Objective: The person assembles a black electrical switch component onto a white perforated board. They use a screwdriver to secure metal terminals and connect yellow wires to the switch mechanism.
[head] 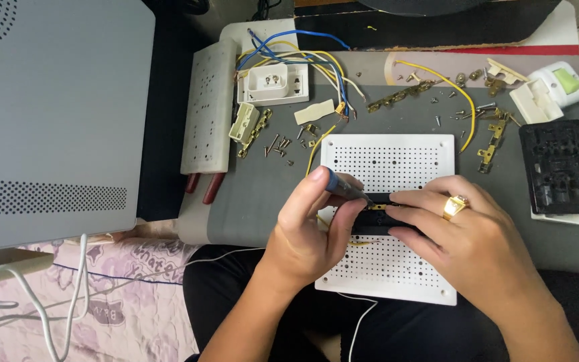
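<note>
My left hand [306,231] grips a small screwdriver [344,189] with a blue handle, its tip pointing down onto a black socket part [376,221]. My right hand [457,231], with a gold ring on one finger, presses down on that black part and holds it steady. The part rests on a white perforated board [387,157] lying on a grey mat [256,194] across my lap. A yellow wire runs under the board.
Loose screws and brass contact strips [397,97] lie scattered at the back of the mat. A white socket housing with blue and yellow wires [273,80] sits behind. A black socket frame [557,167] is at right, a grey perforated case [48,114] at left.
</note>
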